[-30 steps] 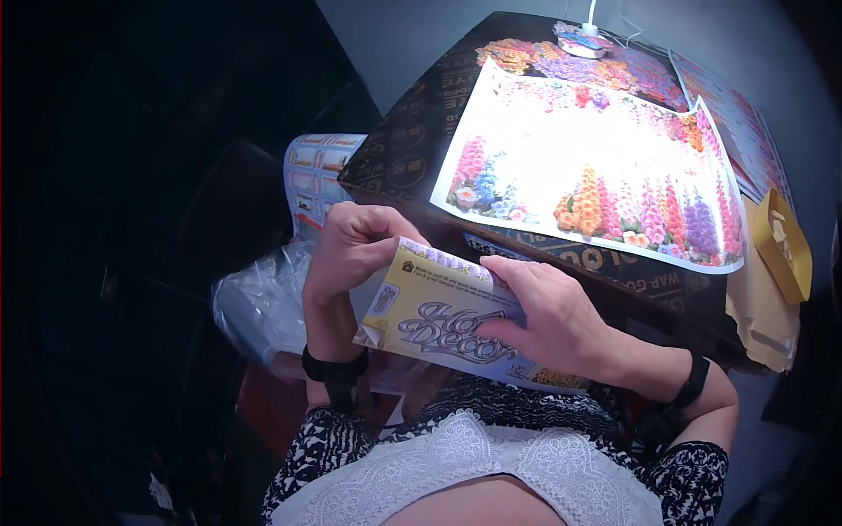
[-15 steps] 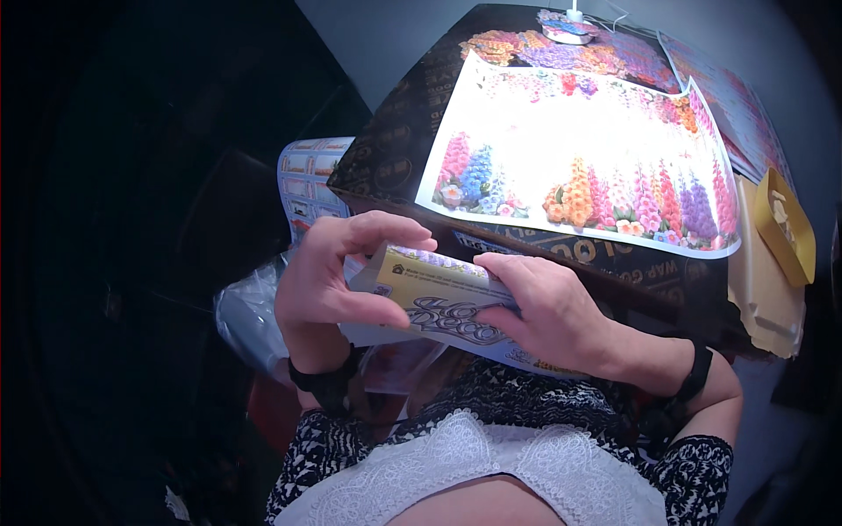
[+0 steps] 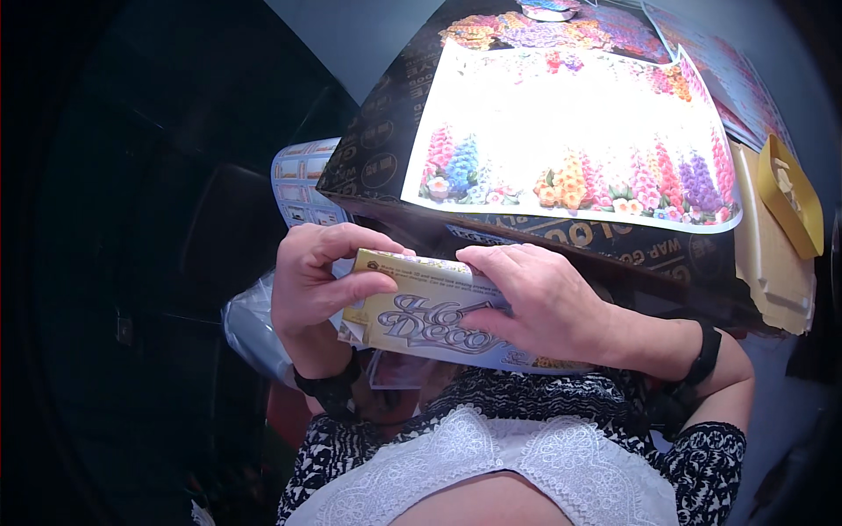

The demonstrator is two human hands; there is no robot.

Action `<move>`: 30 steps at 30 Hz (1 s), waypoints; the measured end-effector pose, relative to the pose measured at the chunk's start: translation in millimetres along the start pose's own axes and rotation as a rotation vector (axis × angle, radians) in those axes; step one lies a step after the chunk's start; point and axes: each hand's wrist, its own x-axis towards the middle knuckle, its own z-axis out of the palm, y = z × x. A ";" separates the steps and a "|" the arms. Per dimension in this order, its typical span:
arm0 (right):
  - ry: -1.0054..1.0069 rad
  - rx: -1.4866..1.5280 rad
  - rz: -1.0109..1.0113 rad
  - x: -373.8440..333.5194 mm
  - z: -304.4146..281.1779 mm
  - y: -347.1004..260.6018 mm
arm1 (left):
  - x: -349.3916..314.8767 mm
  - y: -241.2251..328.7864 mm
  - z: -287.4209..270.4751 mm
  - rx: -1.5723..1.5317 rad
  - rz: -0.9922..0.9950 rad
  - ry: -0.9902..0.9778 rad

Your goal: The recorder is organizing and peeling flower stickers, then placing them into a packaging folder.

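Note:
A folded printed paper sheet (image 3: 412,307), pale yellow fading to lilac with large silver ornate lettering, is between my two hands above my lap. My left hand (image 3: 317,285) pinches its left end between thumb and fingers. With the thumb on the front and the fingers over the top fold, my right hand (image 3: 557,302) grips its right part. The lower left corner of the sheet curls up. Beyond my hands, a large white sheet with colourful flower pictures (image 3: 649,188) lies on a dark surface with gold print (image 3: 373,149), its middle washed out by bright light.
Flower cut-outs (image 3: 474,31) lie along the far edge, beside a lamp base (image 3: 548,10). A yellow tray (image 3: 816,232) rests on brown cardboard (image 3: 761,250) at the right. At left are a curled blue-and-white printed sheet (image 3: 298,188) and a clear plastic bag (image 3: 250,324).
My left hand has closed from a wide spread onto the left end of the folded sheet. The sheet now faces up more flatly. The view has shifted slightly.

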 end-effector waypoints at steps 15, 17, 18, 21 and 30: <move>0.105 0.039 -0.012 3.6 0.0 7.2 | 2.3 0.9 6.8 -0.025 0.042 0.089; 0.059 0.030 0.011 4.5 -2.7 5.7 | 1.9 0.5 8.1 -0.053 0.037 0.096; 0.061 0.029 0.016 4.8 -3.0 6.1 | 2.3 0.1 8.8 -0.066 0.055 0.106; 0.029 0.005 0.056 4.2 -3.5 8.5 | 2.4 -2.2 7.6 -0.075 0.061 0.106; 0.034 0.043 0.078 -26.8 -23.9 21.8 | -8.0 -11.3 -1.7 -0.120 0.160 0.152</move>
